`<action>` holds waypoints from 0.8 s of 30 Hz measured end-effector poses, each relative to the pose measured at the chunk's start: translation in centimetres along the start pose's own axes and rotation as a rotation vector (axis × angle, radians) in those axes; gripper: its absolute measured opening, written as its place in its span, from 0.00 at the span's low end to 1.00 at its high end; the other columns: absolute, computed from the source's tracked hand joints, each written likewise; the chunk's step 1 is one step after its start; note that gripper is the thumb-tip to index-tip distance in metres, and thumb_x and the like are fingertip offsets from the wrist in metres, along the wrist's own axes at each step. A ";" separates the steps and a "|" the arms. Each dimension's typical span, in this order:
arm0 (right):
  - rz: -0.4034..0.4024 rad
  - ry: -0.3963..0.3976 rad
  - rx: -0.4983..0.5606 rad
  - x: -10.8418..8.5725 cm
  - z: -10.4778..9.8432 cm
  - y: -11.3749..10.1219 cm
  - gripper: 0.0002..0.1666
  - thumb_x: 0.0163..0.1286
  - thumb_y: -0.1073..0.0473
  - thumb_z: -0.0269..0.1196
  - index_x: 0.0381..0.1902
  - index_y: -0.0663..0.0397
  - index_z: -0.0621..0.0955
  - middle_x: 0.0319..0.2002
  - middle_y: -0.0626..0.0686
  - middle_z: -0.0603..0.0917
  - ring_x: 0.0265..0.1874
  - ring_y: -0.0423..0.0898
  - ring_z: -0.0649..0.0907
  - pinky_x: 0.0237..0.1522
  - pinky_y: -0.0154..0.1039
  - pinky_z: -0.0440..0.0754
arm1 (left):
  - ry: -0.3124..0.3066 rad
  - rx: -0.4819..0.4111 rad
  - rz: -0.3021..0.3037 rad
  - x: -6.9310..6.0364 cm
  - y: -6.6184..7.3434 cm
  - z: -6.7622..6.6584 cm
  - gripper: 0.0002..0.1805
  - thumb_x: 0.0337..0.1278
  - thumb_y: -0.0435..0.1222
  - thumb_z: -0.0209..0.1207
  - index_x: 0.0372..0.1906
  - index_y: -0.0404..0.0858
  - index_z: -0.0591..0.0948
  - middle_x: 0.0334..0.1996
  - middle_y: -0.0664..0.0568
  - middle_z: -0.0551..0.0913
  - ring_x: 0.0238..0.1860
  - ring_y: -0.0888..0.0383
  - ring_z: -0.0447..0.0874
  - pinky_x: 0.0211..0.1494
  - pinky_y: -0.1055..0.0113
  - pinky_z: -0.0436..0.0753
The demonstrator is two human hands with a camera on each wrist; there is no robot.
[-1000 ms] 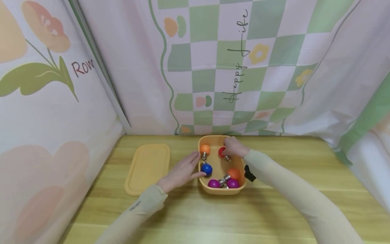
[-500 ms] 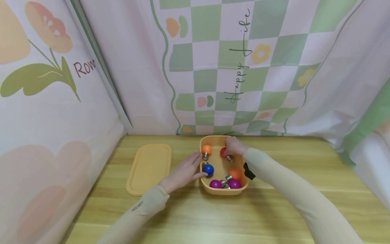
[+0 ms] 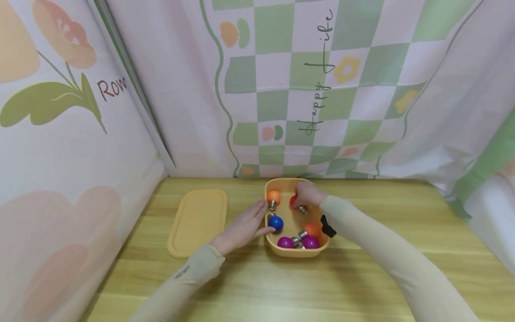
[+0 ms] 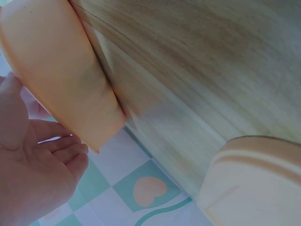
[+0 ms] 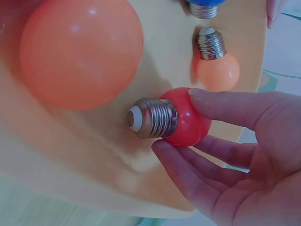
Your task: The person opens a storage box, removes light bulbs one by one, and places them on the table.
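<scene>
In the head view, my right hand (image 3: 310,193) reaches into the far right of a yellow plastic box (image 3: 297,253). Its thumb and fingers pinch a red light bulb (image 5: 190,117) by the round part, with the metal screw base pointing away from the palm. My left hand (image 3: 243,226) lies along the box's left rim with fingers fairly straight, touching it from outside; the thumb reaches over the rim near a blue bulb (image 3: 276,223). Also in the box are a light orange bulb (image 3: 274,197), a darker orange bulb (image 3: 312,230) and two purple bulbs (image 3: 286,243).
A flat yellow lid (image 3: 198,222) lies on the wooden table (image 3: 265,290), left of the box. Behind the table hangs a checked curtain (image 3: 273,107), close to the box's far end. A patterned cloth wall (image 3: 72,170) stands at the left.
The head view has shifted slightly, so everything sits a little further right. Both hands keep nearly the same places at the box, and the red bulb stays in my right fingers.
</scene>
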State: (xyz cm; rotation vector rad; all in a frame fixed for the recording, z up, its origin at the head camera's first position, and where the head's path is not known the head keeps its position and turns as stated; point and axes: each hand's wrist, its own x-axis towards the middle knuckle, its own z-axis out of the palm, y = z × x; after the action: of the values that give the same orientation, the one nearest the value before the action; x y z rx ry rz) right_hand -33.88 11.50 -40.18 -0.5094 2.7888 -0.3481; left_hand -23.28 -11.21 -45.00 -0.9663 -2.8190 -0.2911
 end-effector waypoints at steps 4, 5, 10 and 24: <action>0.005 0.006 0.032 -0.5 -0.4 -0.2 0.11 0.55 0.61 0.70 0.25 0.60 0.78 0.23 0.51 0.78 0.24 0.45 0.75 0.25 0.30 0.69 | 0.012 -0.005 0.015 0.0 0.1 0.0 0.43 0.71 0.56 0.50 0.73 0.26 0.60 0.74 0.31 0.61 0.75 0.41 0.62 0.78 0.54 0.67; 0.005 0.010 0.041 -0.6 -0.5 -0.3 0.12 0.56 0.60 0.71 0.26 0.61 0.79 0.24 0.52 0.78 0.25 0.45 0.75 0.26 0.31 0.70 | 0.016 -0.004 0.019 0.0 0.1 0.0 0.42 0.71 0.56 0.50 0.73 0.26 0.60 0.74 0.31 0.61 0.75 0.41 0.62 0.77 0.54 0.67; -0.009 0.043 0.065 -1.1 -1.0 -0.3 0.13 0.56 0.59 0.71 0.28 0.62 0.80 0.25 0.53 0.80 0.25 0.45 0.75 0.25 0.31 0.70 | 0.033 -0.010 0.033 0.0 0.2 -0.1 0.42 0.71 0.55 0.51 0.73 0.24 0.61 0.73 0.31 0.61 0.75 0.41 0.63 0.76 0.53 0.69; -0.066 0.123 0.067 -2.9 -3.0 0.8 0.19 0.58 0.57 0.71 0.40 0.67 0.82 0.34 0.60 0.85 0.31 0.50 0.80 0.33 0.37 0.80 | -0.008 -0.035 0.008 -0.1 0.4 -0.7 0.42 0.71 0.54 0.51 0.73 0.24 0.60 0.74 0.31 0.60 0.75 0.40 0.62 0.77 0.51 0.68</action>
State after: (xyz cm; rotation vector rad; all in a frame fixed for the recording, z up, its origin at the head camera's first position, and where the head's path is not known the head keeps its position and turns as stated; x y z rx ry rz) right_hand -32.42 13.85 -36.93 -0.5836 2.8718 -0.5015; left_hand -22.90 -11.12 -44.33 -0.9872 -2.8260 -0.3376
